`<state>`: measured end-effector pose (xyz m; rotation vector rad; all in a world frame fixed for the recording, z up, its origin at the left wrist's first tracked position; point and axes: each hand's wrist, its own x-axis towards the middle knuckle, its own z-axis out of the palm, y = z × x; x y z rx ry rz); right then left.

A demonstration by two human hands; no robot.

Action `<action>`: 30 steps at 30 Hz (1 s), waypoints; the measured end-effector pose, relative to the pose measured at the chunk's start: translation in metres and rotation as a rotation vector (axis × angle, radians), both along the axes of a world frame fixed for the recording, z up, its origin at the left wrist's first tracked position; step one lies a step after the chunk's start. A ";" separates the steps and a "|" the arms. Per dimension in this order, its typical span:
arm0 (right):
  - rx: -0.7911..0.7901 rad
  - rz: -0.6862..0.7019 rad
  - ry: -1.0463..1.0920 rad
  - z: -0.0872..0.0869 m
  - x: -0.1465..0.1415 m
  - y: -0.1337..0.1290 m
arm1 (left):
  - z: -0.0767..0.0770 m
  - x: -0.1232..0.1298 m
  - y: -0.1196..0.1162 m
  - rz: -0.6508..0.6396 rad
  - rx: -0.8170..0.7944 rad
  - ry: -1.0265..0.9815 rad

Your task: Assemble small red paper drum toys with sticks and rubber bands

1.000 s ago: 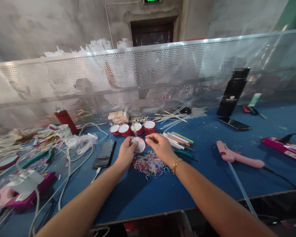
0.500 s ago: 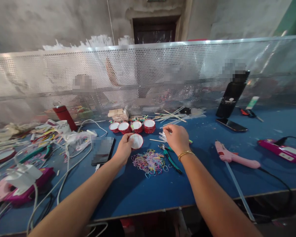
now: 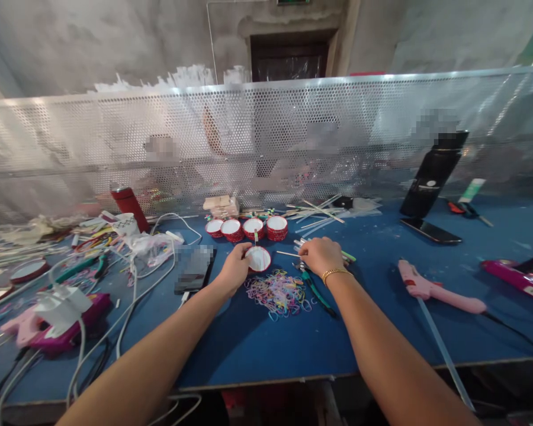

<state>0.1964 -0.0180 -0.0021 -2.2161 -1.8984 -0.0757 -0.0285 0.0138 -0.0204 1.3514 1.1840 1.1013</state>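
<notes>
My left hand [image 3: 236, 267] is closed on the edge of a small round white disc with a red rim [image 3: 258, 260], tilted up above the table. My right hand [image 3: 324, 254] is low over the table with its fingers pinched together. Its fingertips are at the right end of a thin pale stick [image 3: 288, 254]; whether they grip it is hidden. Just under that hand lie cutting pliers with green handles [image 3: 317, 293]. Between the hands and closer to me is a heap of coloured rubber bands [image 3: 278, 294]. Stacks of red-rimmed discs [image 3: 254, 227] stand in a row behind.
A phone [image 3: 194, 271] lies left of my left hand. On the right are a pink glue gun [image 3: 442, 291], a purple power strip [image 3: 517, 278] and a leaning black phone stand [image 3: 433, 177]. Cables, a red bottle [image 3: 131, 208] and clutter cover the left side. A perforated metal screen [image 3: 266, 136] closes the back.
My right hand has come down onto the table by the thin stick and pliers. My left hand still holds the disc, now facing me more. The view has shifted slightly left.
</notes>
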 end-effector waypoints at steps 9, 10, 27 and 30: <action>0.060 -0.009 -0.082 -0.004 -0.004 0.000 | -0.010 -0.009 0.008 -0.036 0.089 0.177; 0.091 -0.004 -0.066 -0.004 -0.003 -0.001 | -0.009 -0.008 0.008 -0.040 0.090 0.168; 0.418 0.517 0.422 0.008 -0.033 -0.025 | 0.011 -0.006 -0.007 0.013 0.478 0.310; 0.416 0.546 0.401 0.008 -0.035 -0.026 | 0.021 -0.005 -0.015 -0.045 0.641 0.474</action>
